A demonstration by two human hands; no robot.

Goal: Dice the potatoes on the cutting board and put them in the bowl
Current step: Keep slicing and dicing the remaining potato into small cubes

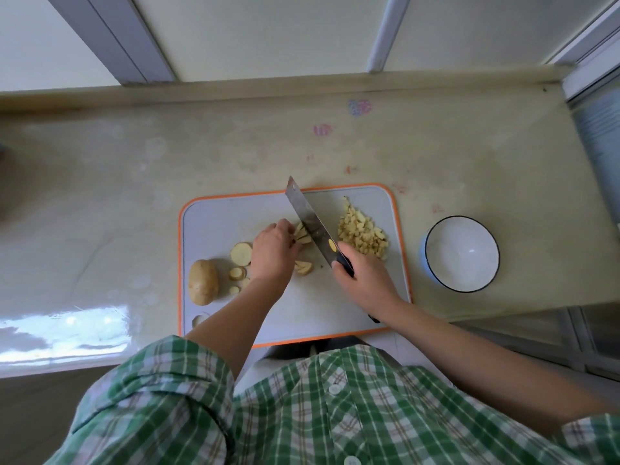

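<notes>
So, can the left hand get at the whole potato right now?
Probably yes. The whole potato lies uncovered left of the left hand, with only flat slices between them. The hand would first have to release the potato strips it holds.

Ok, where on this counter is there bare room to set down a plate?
Widest bare counter lies left of the cutting board; another strip runs behind it. A narrow gap separates board and bowl. The board's middle is crowded: left hand, right hand, knife, potato pieces.
</notes>
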